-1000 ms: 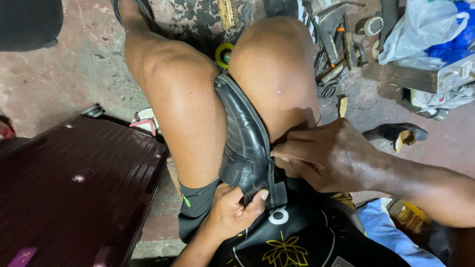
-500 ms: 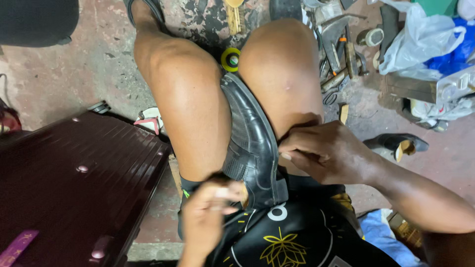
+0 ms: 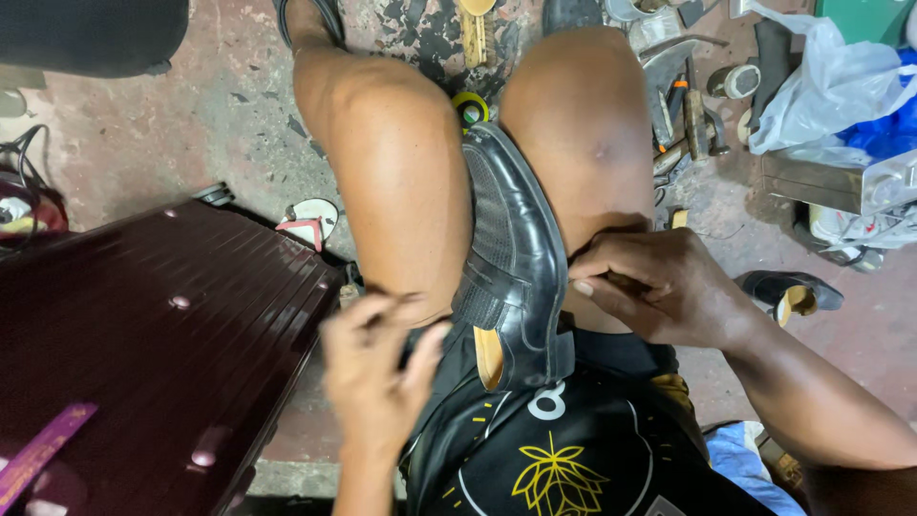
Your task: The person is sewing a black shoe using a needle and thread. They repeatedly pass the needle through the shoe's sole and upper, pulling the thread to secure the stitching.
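A black leather shoe (image 3: 511,258) is clamped sole-out between my two bare thighs, toe pointing away from me, its tan insole showing at the heel. My right hand (image 3: 659,291) rests on my right thigh against the shoe's right side. Its fingers are pinched on a small brown tool (image 3: 623,282) that is mostly hidden. My left hand (image 3: 377,368) hovers just left of the heel, off the shoe. It is motion-blurred, with fingers loosely apart and nothing visible in them.
A dark maroon ribbed suitcase (image 3: 143,354) lies at my left. Several hand tools (image 3: 683,115), tape rolls and a brush lie on the stained floor ahead. A white plastic bag (image 3: 831,86) and a lone black shoe (image 3: 788,291) are at right.
My left hand let go of the shoe's heel, lifted, and moved left. My right hand stayed pinched at the shoe's right side.
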